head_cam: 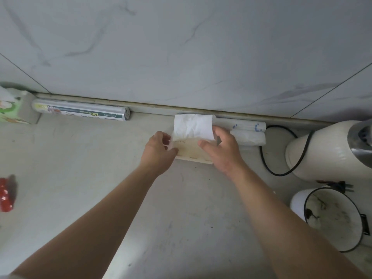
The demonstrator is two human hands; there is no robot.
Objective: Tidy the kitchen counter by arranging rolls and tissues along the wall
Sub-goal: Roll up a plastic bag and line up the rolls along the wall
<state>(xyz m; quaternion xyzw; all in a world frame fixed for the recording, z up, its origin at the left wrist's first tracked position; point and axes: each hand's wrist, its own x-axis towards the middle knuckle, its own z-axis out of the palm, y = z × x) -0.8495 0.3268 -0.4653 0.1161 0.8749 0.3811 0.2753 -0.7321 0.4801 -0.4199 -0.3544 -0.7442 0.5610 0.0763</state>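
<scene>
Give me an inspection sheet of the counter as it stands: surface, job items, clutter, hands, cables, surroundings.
Surface: pale counter, scuffed and lightly marked.
Job's things: tissue pack near the wall, a white tissue sticking out of it; printed wrap roll lying along the wall at left; two white rolls side by side to the right of the pack; green tissue box at far left.
Clutter: red packet at left edge, blurred.
Hands: left hand and right hand both grip the tissue pack.
Cables: black cord looped beside the cream appliance; plug lying loose.
Surroundings: marbled wall tiles; white pot, soiled inside.
</scene>
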